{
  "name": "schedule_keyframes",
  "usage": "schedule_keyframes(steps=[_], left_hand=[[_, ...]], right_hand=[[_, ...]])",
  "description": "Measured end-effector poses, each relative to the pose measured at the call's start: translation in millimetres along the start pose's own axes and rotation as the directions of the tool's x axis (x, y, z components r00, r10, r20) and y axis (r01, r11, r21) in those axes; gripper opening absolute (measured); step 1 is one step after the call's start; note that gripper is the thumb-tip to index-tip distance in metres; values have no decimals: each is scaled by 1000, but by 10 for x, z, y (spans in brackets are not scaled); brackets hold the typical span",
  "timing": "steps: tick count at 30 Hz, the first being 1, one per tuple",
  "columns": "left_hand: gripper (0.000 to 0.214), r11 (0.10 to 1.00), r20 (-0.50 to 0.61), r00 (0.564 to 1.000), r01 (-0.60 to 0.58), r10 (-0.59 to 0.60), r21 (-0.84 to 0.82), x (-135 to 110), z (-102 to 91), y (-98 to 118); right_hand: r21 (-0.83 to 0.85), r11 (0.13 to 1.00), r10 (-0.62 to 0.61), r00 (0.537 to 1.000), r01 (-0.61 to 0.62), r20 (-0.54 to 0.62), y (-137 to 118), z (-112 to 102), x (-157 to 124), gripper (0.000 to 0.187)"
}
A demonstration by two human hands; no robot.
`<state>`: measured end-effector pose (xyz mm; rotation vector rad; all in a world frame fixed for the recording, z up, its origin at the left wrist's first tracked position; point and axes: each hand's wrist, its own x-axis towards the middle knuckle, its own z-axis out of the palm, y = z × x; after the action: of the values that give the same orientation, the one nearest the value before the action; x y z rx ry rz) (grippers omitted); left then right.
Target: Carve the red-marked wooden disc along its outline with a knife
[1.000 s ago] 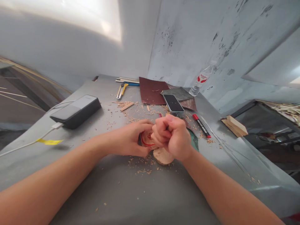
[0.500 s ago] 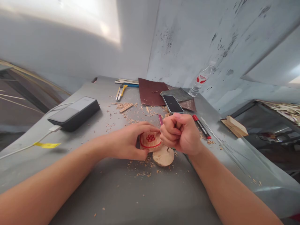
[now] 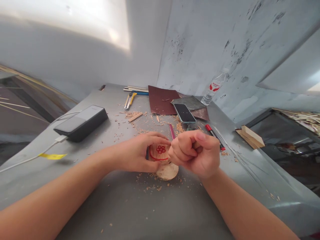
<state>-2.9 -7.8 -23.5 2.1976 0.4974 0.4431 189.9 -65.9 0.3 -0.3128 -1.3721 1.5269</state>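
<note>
My left hand (image 3: 141, 151) is curled around the left side of a pale wooden piece (image 3: 160, 156), which bears a red flower drawing and a red curved line. Its thumb is at the near edge and the fingers lie over the far side. Just in front sits a round wood slice (image 3: 168, 171), partly covered by the piece. My right hand (image 3: 195, 151) is closed in a fist against the right side of the wooden piece. Whatever the fist holds is hidden; a small dark tip shows near its lower left. Behind the hands lies a magenta stick (image 3: 172, 131).
Shavings litter the grey table (image 3: 140, 213). Around the hands lie a phone (image 3: 184, 113), a red-capped marker (image 3: 215, 136), thin wires (image 3: 232, 151), sandpaper sheets (image 3: 162, 99), a yellow utility knife (image 3: 130, 100) and a black device (image 3: 81, 122). A water bottle (image 3: 213, 88) stands at back right.
My right fist has moved slightly nearer to me and turned a little. The round wood slice has shifted left beneath the drawn piece. My left hand keeps its hold.
</note>
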Motion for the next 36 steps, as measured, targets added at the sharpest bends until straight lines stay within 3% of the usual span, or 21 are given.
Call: schedule_keyframes(steps=[6, 10, 14, 20, 24, 36], left_hand=[[37, 1000, 23, 1000, 4, -4, -27, 10, -6, 3], [40, 996, 43, 998, 56, -53, -65, -7, 2, 10], [17, 994, 55, 996, 68, -63, -82, -9, 30, -10], [38, 998, 34, 998, 62, -61, -31, -23, 18, -67], [50, 997, 50, 996, 78, -76, -24, -32, 1, -64], [24, 994, 102, 995, 33, -22, -107, -25, -12, -74]], right_hand=[[-146, 988, -55, 998, 55, 6, 87, 60, -76, 51], [-261, 965, -6, 1000, 0, -22, 205, 56, -88, 54], [-180, 981, 59, 994, -74, -89, 201, 84, -19, 55], [-12, 999, 37, 997, -38, -75, 47, -3, 6, 52], [-38, 999, -23, 999, 21, -40, -35, -28, -3, 50], [-133, 989, -71, 997, 66, -30, 62, 67, -18, 53]])
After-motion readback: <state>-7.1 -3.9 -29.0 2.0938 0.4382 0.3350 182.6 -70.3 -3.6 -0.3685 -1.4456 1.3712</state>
